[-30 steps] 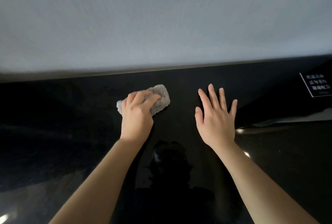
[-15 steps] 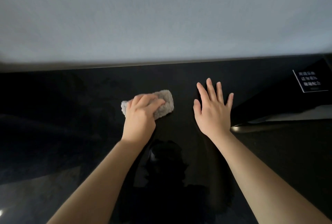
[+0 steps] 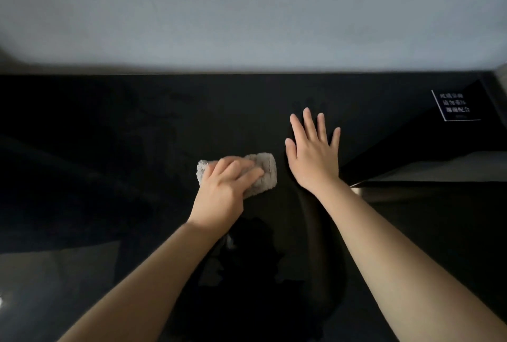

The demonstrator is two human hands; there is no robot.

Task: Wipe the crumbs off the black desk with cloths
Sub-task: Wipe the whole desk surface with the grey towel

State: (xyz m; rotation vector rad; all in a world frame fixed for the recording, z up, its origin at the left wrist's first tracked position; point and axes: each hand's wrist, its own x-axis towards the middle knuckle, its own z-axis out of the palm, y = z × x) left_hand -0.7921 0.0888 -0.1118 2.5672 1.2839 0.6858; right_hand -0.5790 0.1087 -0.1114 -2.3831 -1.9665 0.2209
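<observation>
A glossy black desk [image 3: 109,155] fills the lower two thirds of the head view. My left hand [image 3: 223,190] grips a folded grey cloth [image 3: 264,170] and holds it down on the desk near the middle. Fingers curl over the cloth's top, so only its right end and a left corner show. Just right of the cloth, my right hand [image 3: 312,153] lies flat on the desk, fingers straight and spread, holding nothing. No crumbs are visible on the dark surface.
A pale wall [image 3: 247,12] rises behind the desk's far edge. A small black sign with white characters [image 3: 455,107] sits at the far right. A grey ledge [image 3: 428,170] with a metal strip lies right of my right hand.
My left hand has drawn the cloth toward me and slightly right, closer to my right hand. The right hand stays flat on the desk. The view has tilted down.
</observation>
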